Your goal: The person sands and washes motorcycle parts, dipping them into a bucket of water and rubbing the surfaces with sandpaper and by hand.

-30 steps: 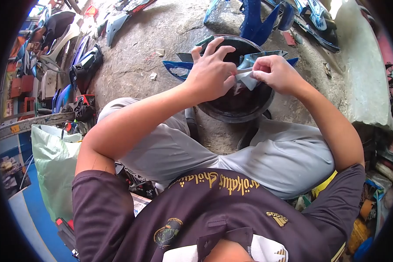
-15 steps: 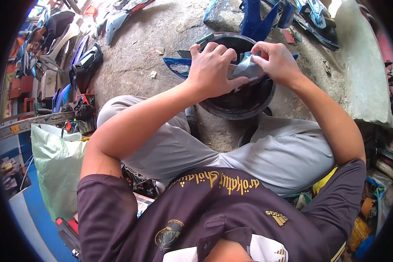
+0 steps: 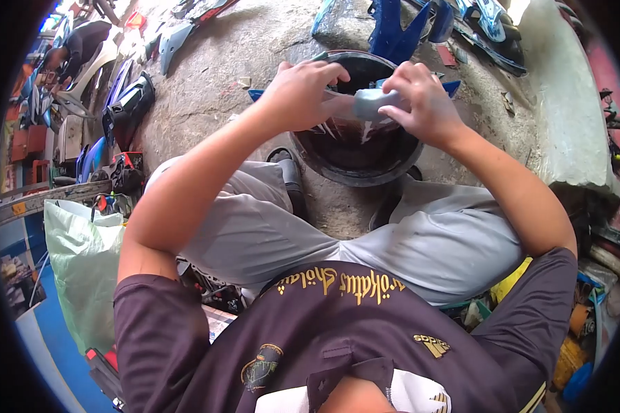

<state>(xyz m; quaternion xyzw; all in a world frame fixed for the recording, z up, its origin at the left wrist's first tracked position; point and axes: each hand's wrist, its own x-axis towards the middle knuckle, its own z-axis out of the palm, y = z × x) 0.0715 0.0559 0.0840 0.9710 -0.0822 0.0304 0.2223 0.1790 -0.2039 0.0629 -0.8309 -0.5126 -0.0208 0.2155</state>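
A black tub [image 3: 358, 162] stands on the floor between my feet, with a glossy blue plastic panel [image 3: 452, 88] lying across its top. The panel's other tip shows past my left hand [image 3: 300, 95], which is closed round the panel's left part with the thumb pointing right. Most of the panel is hidden by my hands. Over the tub, my right hand [image 3: 424, 103] pinches a bent, grey-blue piece of sandpaper [image 3: 375, 104] between thumb and fingers. The sandpaper's left end is close to my left thumb; whether they touch I cannot tell.
Blue plastic panels [image 3: 396, 31] lie beyond the tub, others [image 3: 492, 27] at the far right. A concrete ledge [image 3: 561, 103] runs along the right. More motorcycle body parts [image 3: 129, 103] stand on the left, with a pale green sack [image 3: 83, 268] near my left elbow.
My left hand has shifted left and slightly up along the panel. My right hand has turned, and the sandpaper has swung from hanging loosely to a curved shape further left.
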